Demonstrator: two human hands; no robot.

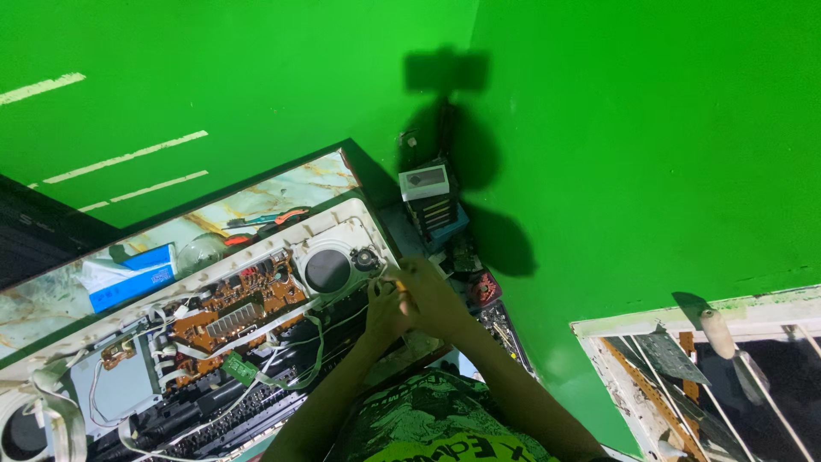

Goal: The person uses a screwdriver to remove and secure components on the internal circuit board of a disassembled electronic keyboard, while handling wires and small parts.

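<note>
An opened white electronic keyboard casing (346,214) lies on a marble-pattern table (282,190). Inside it are a brown circuit board (231,312), a round black speaker (327,269), a small green board (242,370) and white ribbon cables. Both my hands meet at the casing's right end, just beside the speaker. My right hand (436,295) pinches a small yellow object (398,283) at the casing's edge. My left hand (383,315) is curled close against it, fingers touching the same spot. What the left fingers hold is hidden.
A blue and white box (128,278) and orange-handled pliers (275,217) lie on the table behind the casing. A stack of small devices topped by a white box (425,181) stands by the green wall. A scraper (671,352) rests in a window frame at right.
</note>
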